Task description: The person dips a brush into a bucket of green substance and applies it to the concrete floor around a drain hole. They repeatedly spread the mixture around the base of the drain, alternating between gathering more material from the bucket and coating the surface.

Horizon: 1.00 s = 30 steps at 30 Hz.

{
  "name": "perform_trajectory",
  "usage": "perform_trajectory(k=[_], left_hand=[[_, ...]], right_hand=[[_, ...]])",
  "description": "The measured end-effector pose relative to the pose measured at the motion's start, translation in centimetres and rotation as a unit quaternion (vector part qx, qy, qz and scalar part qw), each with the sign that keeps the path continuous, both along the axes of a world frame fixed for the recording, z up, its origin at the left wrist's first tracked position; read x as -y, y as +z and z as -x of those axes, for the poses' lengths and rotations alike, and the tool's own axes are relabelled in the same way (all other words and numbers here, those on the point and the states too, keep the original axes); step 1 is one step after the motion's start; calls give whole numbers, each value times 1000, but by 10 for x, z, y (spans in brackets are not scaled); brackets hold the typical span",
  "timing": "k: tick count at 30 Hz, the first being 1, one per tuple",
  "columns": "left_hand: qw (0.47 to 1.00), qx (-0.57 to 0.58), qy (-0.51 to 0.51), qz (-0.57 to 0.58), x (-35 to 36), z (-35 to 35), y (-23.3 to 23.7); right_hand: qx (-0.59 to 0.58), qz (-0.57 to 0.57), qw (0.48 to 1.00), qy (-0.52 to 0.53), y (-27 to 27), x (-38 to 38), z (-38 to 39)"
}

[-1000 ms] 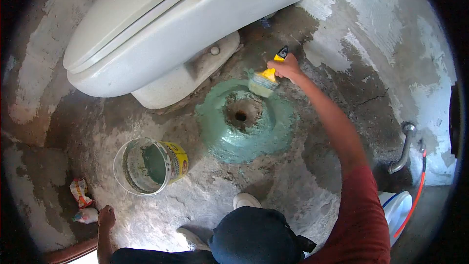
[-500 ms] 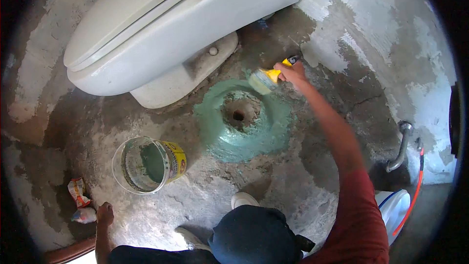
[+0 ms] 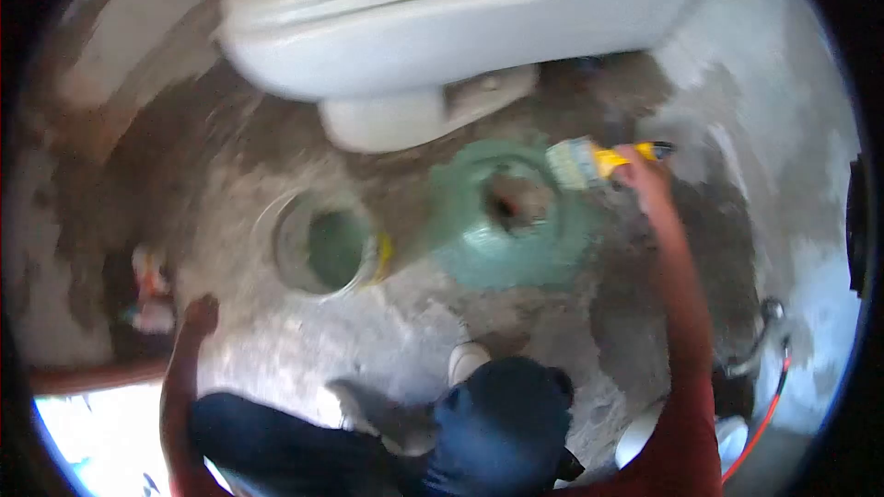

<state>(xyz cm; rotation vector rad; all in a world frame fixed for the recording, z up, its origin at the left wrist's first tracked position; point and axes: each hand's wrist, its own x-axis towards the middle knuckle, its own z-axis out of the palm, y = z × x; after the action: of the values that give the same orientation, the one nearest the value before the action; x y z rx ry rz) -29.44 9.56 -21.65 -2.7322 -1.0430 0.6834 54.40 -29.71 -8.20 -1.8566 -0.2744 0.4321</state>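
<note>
Your right hand's closed round the brush's handle (image 3: 645, 170), at two o'clock from the hole (image 3: 505, 210). Your left hand (image 3: 201, 315) is curled, seemingly empty, eight o'clock from the bucket (image 3: 287, 244).

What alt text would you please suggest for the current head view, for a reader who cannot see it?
A person's right hand holds a yellow brush by a green coating around a hole in a floor, near a white toilet. A bucket of green material stands to the left.
</note>
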Motion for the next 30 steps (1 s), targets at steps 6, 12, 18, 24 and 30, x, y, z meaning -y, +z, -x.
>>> perform_trajectory(k=[6, 12, 18, 24, 30], left_hand=[[957, 81, 272, 65, 59, -108, 96], [952, 126, 266, 79, 56, -88, 89], [952, 77, 288, 65, 62, -86, 95], [962, 71, 249, 84, 59, -68, 81], [968, 40, 233, 81, 53, -68, 71]], right_hand=[[68, -63, 941, 325, 122, -98, 159], [161, -32, 793, 586, 78, -215, 295], [358, 23, 687, 633, -28, -252, 355], [244, 127, 756, 594, 1, -248, 347], [-98, -36, 878, 466, 47, -200, 287]])
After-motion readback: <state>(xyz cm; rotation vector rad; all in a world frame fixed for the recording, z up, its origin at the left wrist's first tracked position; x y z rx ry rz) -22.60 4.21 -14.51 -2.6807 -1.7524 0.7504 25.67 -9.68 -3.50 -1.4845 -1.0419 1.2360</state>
